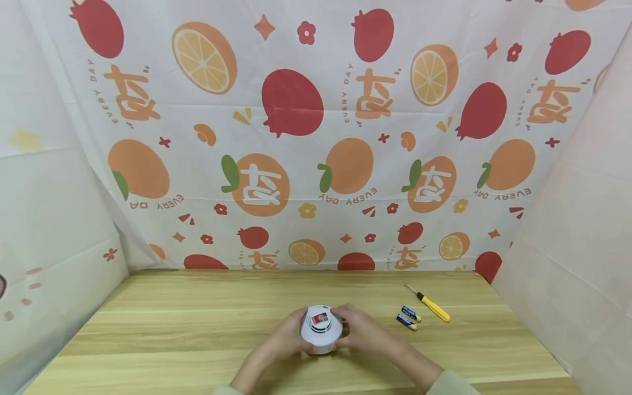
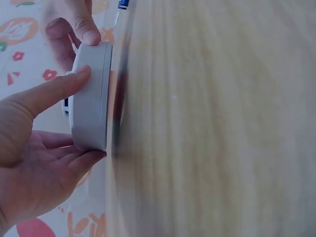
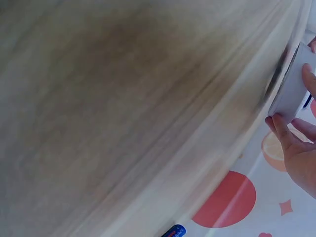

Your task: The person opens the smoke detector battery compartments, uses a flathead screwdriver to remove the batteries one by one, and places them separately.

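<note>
A white round smoke detector with a red label on its top is held between both hands, low over the wooden table. My left hand grips its left side, the thumb on the near rim and the fingers round the edge. On the opposite side my right hand grips the rim in the same way. The left wrist view shows the detector's smooth side wall with the left thumb pressed on it. Only part of the detector and the right hand shows in the right wrist view.
Two blue batteries lie on the table to the right of the hands. Beyond them lies a screwdriver with a yellow handle. A fruit-printed curtain closes off the back, and pale sheets hang at both sides.
</note>
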`<control>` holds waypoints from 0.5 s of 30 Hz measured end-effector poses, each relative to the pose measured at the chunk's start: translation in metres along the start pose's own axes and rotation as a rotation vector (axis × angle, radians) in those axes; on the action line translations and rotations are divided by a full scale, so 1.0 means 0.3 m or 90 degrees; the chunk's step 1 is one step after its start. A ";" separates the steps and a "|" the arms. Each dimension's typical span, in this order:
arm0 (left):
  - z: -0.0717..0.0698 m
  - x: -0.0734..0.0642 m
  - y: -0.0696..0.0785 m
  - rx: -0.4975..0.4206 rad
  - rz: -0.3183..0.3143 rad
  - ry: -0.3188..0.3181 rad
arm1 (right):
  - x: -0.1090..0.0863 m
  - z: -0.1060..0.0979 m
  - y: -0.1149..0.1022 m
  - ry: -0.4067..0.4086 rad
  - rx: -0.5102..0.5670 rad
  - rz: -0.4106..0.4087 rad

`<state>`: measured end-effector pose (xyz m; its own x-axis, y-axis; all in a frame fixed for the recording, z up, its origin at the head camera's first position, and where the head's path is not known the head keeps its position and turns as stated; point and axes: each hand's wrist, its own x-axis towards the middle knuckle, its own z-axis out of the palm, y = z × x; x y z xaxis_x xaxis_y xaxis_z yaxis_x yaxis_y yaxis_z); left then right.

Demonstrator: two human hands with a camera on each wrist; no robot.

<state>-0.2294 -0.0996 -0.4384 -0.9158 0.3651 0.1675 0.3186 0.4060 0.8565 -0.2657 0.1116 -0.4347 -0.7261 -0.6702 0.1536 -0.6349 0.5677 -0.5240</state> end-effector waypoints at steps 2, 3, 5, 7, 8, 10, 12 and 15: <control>0.004 0.001 -0.002 0.010 0.005 -0.001 | 0.000 0.007 -0.001 0.000 -0.013 -0.001; 0.006 0.001 -0.001 0.017 0.006 0.002 | 0.001 0.010 -0.002 0.001 -0.019 -0.003; 0.009 0.003 0.000 0.039 0.003 0.008 | 0.004 0.015 -0.005 0.001 -0.033 -0.007; 0.011 0.003 0.003 0.057 -0.009 0.015 | 0.007 0.019 -0.008 -0.001 -0.041 -0.004; 0.012 0.003 0.005 0.065 -0.015 0.018 | 0.007 0.021 -0.011 -0.002 -0.042 -0.002; 0.013 0.002 0.008 0.079 -0.030 0.024 | 0.010 0.025 -0.013 -0.005 -0.047 0.003; 0.014 -0.001 0.010 0.087 -0.038 0.028 | 0.011 0.028 -0.016 -0.007 -0.047 0.012; 0.014 -0.006 0.012 0.094 -0.042 0.032 | 0.012 0.031 -0.019 -0.009 -0.051 0.024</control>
<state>-0.2257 -0.0954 -0.4376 -0.9456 0.2931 0.1411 0.2870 0.5477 0.7859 -0.2624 0.1014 -0.4391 -0.7464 -0.6541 0.1221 -0.6264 0.6288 -0.4607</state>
